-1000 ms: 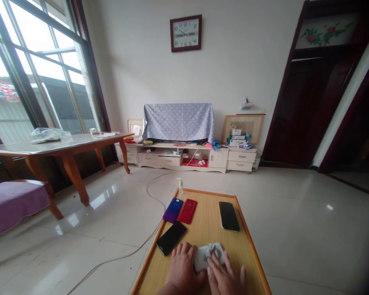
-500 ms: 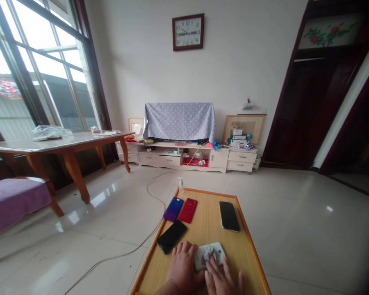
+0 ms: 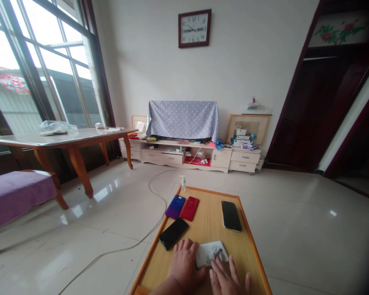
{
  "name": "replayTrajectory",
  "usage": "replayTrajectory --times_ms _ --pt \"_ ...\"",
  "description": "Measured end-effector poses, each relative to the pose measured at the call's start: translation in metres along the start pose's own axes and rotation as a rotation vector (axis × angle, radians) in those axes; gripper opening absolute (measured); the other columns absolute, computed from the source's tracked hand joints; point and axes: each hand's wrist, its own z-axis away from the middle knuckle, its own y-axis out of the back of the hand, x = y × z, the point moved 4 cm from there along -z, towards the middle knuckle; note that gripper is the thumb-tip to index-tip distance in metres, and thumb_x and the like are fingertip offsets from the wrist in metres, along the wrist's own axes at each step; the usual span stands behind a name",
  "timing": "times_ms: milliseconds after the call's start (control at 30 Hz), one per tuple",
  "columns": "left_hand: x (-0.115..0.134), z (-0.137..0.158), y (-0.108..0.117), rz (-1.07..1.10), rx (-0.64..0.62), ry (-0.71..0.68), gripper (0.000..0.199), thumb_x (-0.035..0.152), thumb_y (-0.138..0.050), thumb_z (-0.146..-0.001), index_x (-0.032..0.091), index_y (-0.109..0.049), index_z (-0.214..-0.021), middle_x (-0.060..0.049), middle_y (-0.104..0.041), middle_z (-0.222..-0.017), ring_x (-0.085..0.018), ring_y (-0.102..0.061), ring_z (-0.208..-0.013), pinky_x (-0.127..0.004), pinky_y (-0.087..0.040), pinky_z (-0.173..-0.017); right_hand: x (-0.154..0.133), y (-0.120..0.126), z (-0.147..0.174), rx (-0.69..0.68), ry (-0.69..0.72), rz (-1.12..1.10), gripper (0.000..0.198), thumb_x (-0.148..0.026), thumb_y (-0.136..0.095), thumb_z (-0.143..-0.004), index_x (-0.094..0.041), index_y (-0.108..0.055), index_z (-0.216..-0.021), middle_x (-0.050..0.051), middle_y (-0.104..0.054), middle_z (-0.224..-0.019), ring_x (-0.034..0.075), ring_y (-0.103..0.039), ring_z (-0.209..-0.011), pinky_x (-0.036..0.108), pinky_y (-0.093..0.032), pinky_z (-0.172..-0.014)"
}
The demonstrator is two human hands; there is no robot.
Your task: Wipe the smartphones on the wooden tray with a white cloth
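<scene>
Fingers point(image 3: 185, 246) of my left hand point(image 3: 184, 263) clamp the nine-o'clock end of a white rectangular phone point(image 3: 204, 251) on an orange-edged wooden table point(image 3: 209, 221); my right hand point(image 3: 230, 282) presses a crumpled pale-grey wad point(image 3: 214, 251) onto it, pinching or not I can't tell. From afar, I see the wad has just slid towards three o'clock, so pressure seems shifted to that end. Beyond lie a black-screened phone point(image 3: 173, 233) at ten, a glossy red phone point(image 3: 190, 208) at eleven.

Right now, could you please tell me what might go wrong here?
The white phone could slip if the left hand loosens while the right hand presses the crumpled wad. The left hand might nudge the nearby black phone. The pump bottle, at a far corner of the table, could fall if knocked.
</scene>
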Motion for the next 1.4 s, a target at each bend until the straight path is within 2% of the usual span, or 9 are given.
replayTrajectory --times_ms 100,167,333,400,633,867,1100,1300,1400 --pt "0.000 0.001 0.000 -0.011 0.005 -0.008 0.050 0.050 -0.064 -0.068 0.030 -0.063 -0.113 -0.006 -0.059 -0.115 -0.030 -0.048 -0.113 -0.041 -0.034 -0.100 0.025 0.009 -0.011 -0.014 -0.064 0.020 0.045 -0.054 -0.029 -0.101 -0.047 -0.055 -0.138 -0.007 -0.048 -0.150 0.037 -0.031 -0.147 0.080 -0.024 -0.107" --pt "-0.001 0.001 -0.001 -0.018 0.004 -0.004 0.049 0.052 -0.063 -0.069 0.030 -0.063 -0.112 -0.006 -0.059 -0.114 -0.030 -0.048 -0.113 -0.041 -0.034 -0.100 0.027 0.010 -0.014 -0.058 -0.072 0.014 0.046 -0.053 -0.028 -0.101 -0.046 -0.053 -0.139 -0.006 -0.047 -0.151 0.037 -0.029 -0.148 0.080 -0.024 -0.107" --pt "-0.006 0.001 -0.002 -0.011 0.006 -0.002 0.046 0.058 -0.061 -0.071 0.030 -0.064 -0.107 -0.007 -0.059 -0.114 -0.030 -0.049 -0.110 -0.041 -0.036 -0.098 -0.012 -0.004 0.000 -0.061 0.027 0.005 0.043 -0.050 -0.030 -0.101 -0.049 -0.061 -0.130 -0.007 -0.051 -0.148 0.036 -0.035 -0.146 0.080 -0.019 -0.110" --pt "-0.007 0.001 -0.003 0.000 0.012 -0.007 0.046 0.059 -0.060 -0.072 0.029 -0.064 -0.107 -0.007 -0.059 -0.113 -0.030 -0.049 -0.110 -0.041 -0.036 -0.097 -0.015 -0.005 0.001 -0.059 0.033 -0.013 0.043 -0.050 -0.029 -0.101 -0.050 -0.062 -0.129 -0.008 -0.052 -0.147 0.036 -0.036 -0.145 0.081 -0.018 -0.109" --pt "-0.009 0.002 -0.003 0.016 0.040 -0.021 0.047 0.052 -0.066 -0.067 0.029 -0.063 -0.108 -0.006 -0.058 -0.113 -0.030 -0.048 -0.111 -0.041 -0.036 -0.098 0.027 0.011 -0.024 -0.165 -0.076 -0.031 0.049 -0.056 -0.023 -0.102 -0.047 -0.053 -0.139 -0.008 -0.043 -0.154 0.034 -0.023 -0.150 0.079 -0.021 -0.109" --pt "-0.014 0.001 -0.006 0.013 0.025 -0.029 0.044 0.060 -0.062 -0.072 0.030 -0.063 -0.104 -0.006 -0.059 -0.111 -0.028 -0.050 -0.106 -0.041 -0.038 -0.094 -0.026 -0.003 -0.006 -0.113 0.062 -0.068 0.047 -0.051 -0.022 -0.103 -0.048 -0.060 -0.131 -0.007 -0.049 -0.150 0.032 -0.033 -0.147 0.079 -0.017 -0.111" --pt "-0.013 0.002 -0.004 0.000 0.041 -0.030 0.047 0.054 -0.068 -0.066 0.030 -0.062 -0.107 -0.006 -0.059 -0.112 -0.029 -0.049 -0.110 -0.041 -0.038 -0.097 0.012 0.017 -0.030 -0.154 -0.062 -0.050 0.048 -0.054 -0.023 -0.102 -0.048 -0.056 -0.136 -0.008 -0.045 -0.153 0.034 -0.022 -0.150 0.080 -0.017 -0.110" --pt "-0.013 0.000 -0.006 0.002 0.027 -0.028 0.040 0.059 -0.061 -0.074 0.029 -0.063 -0.102 -0.006 -0.059 -0.110 -0.028 -0.051 -0.105 -0.041 -0.039 -0.094 -0.029 0.006 -0.013 -0.103 0.071 -0.056 0.047 -0.051 -0.024 -0.103 -0.047 -0.061 -0.131 -0.004 -0.049 -0.150 0.033 -0.031 -0.148 0.079 -0.017 -0.111" --pt "-0.013 0.000 -0.005 0.001 0.029 -0.028 0.040 0.059 -0.060 -0.075 0.030 -0.063 -0.103 -0.006 -0.059 -0.110 -0.028 -0.051 -0.106 -0.041 -0.039 -0.095 -0.028 0.006 -0.013 -0.131 0.080 -0.087 0.046 -0.052 -0.025 -0.102 -0.048 -0.058 -0.134 -0.005 -0.048 -0.151 0.034 -0.030 -0.148 0.080 -0.018 -0.110"
